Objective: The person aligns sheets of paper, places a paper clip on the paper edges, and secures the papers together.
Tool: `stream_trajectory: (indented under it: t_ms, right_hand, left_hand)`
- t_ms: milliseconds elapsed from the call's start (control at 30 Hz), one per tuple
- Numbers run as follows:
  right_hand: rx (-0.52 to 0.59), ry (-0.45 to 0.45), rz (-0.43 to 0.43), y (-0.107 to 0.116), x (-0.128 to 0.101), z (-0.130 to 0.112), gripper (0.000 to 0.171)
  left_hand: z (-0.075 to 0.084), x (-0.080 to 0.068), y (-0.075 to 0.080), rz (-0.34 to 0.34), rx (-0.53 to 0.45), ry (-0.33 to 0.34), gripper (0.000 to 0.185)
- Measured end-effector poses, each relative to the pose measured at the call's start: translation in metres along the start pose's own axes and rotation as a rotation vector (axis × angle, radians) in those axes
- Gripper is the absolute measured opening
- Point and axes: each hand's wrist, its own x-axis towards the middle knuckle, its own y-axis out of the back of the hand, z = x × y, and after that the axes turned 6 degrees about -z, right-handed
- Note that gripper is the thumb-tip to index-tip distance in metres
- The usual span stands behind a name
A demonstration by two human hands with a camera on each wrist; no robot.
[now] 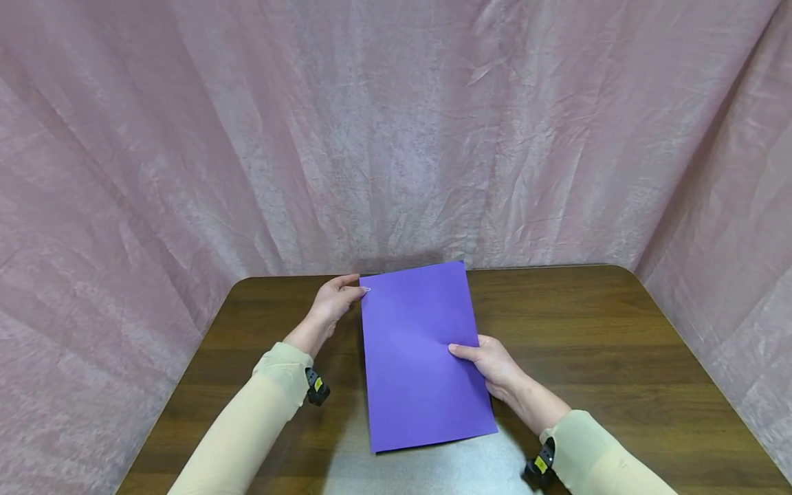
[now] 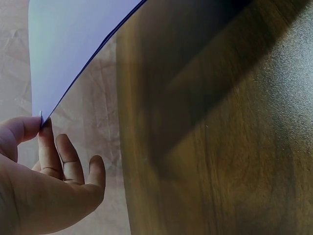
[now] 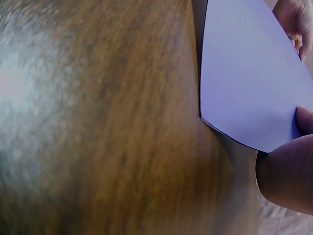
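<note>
A purple sheet of paper [image 1: 414,385], or a thin stack of sheets, is held tilted above the table in the head view. A small pale paper clip [image 1: 368,289] sits at its upper left corner. My left hand [image 1: 326,308] pinches the clip and that corner between thumb and index finger; its other fingers are loosely bent in the left wrist view. My right hand [image 1: 502,370] grips the right edge, thumb on the front face and fingers hidden behind. In the right wrist view the paper [image 3: 244,83] bows slightly near the right thumb.
The brown wooden table [image 1: 569,316] has rounded far corners and a bright glare at its near middle. Pink curtains [image 1: 383,137] hang behind it and along both sides. Each sleeved wrist wears a small black camera [image 1: 317,387].
</note>
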Motion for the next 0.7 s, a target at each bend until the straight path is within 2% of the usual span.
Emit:
stream_trajectory:
  t_ms: [467, 700]
  right_hand:
    - [0.020, -0.001, -0.005, -0.0003, -0.0010, 0.0012, 0.015]
    - [0.017, 0.004, 0.001, 0.0003, -0.0016, 0.0012, 0.014]
  left_hand:
    - [-0.0053, 0.0015, -0.0001, -0.017, -0.084, -0.022, 0.055]
    - [-0.0051, 0.0035, -0.0013, 0.004, -0.136, -0.018, 0.047]
